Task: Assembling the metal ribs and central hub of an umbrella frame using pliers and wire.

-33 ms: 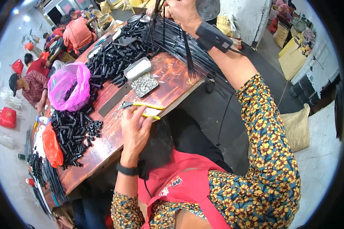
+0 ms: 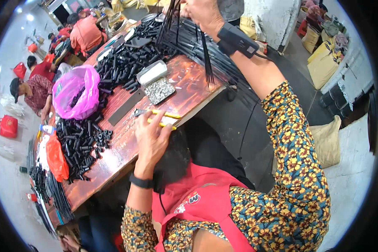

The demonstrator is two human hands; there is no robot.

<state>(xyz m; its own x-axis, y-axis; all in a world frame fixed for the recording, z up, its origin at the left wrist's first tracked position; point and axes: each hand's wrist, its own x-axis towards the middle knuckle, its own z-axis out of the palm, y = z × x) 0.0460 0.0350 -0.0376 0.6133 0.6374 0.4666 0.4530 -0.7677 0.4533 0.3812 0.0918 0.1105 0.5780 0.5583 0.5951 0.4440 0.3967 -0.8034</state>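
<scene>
My right hand [image 2: 203, 17] is at the top of the view, closed around a bunch of thin black rods [image 2: 208, 65] that hang down with their lower tips at the table's corner. More of these rods dangle to its left, and some fingers are cut off by the upper edge. Lower down, my left hand [image 2: 151, 136] reaches over the table's near edge, fingers apart over yellow-handled pliers [image 2: 168, 114]. The pliers lie on the table under its fingers. Beyond them sit a metal tray of small silvery pieces [image 2: 158, 91] and a white-filled container [image 2: 152, 74].
Heaps of short black tubes [image 2: 122, 67] cover much of the wooden table [image 2: 185, 75]. A pink plastic bag [image 2: 75, 101], an orange bag [image 2: 56, 157] and a flat dark bar [image 2: 125, 108] lie there too. Long black rods [image 2: 222, 61] jut past the far corner. Other people [image 2: 35, 96] sit at left.
My left hand has shifted slightly right over the pliers, which stay in place on the table. My right hand still holds the rods up, almost unmoved.
</scene>
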